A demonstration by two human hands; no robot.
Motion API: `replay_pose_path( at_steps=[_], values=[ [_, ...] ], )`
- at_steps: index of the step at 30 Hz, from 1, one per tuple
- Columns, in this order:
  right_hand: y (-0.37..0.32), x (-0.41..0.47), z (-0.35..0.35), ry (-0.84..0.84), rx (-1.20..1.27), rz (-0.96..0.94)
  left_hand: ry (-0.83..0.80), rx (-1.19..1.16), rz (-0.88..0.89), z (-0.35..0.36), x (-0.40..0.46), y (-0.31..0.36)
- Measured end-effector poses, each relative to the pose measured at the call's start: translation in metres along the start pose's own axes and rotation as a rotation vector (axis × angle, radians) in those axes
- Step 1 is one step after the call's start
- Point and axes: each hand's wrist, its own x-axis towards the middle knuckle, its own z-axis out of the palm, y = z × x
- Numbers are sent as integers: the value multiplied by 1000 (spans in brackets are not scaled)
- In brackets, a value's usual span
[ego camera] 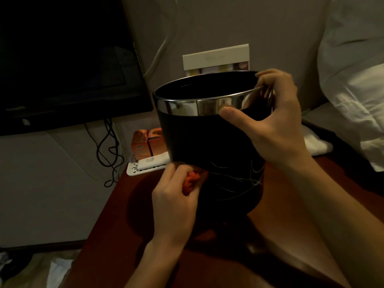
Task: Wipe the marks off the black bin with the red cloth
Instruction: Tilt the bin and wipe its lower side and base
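Note:
The black bin [199,140] with a shiny silver rim band stands on a dark red table [116,229], tilted slightly toward me. Thin white scribble marks [236,175] cross its lower front. My right hand [272,121] grips the rim at the right, thumb on the silver band and fingers curled over the edge. My left hand [176,194] holds the bunched red cloth [191,180] against the bin's lower left side, just left of the marks. The bin's base is in shadow.
A white tray [143,169] with orange boxes [147,143] sits behind the bin on the left. A dark monitor [68,65] with hanging cables [108,150] stands far left. A card [216,57] leans on the wall; white bedding [353,75] lies on the right.

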Motion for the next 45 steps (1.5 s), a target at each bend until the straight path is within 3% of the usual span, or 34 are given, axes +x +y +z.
replay_pose_path(
  at_steps=[6,12,19,25,30,39,45],
  values=[
    [0,-1,-1,12,-43,0,142,30,34,-5,21,13],
    [2,-1,1,13,-38,11,-81,56,4,0,-4,1],
    [-6,-3,6,-1,-175,54,69,61,52,-5,18,13],
    [4,3,-3,-32,-44,72,-55,71,-12,-11,3,-10],
    [21,3,-14,-94,91,180,56,57,-49,-21,3,-14],
    [5,3,-10,-93,-8,112,134,-159,-189,-22,7,-11],
    [6,2,-8,-72,15,75,157,-199,-180,-16,17,-4]
  ],
)
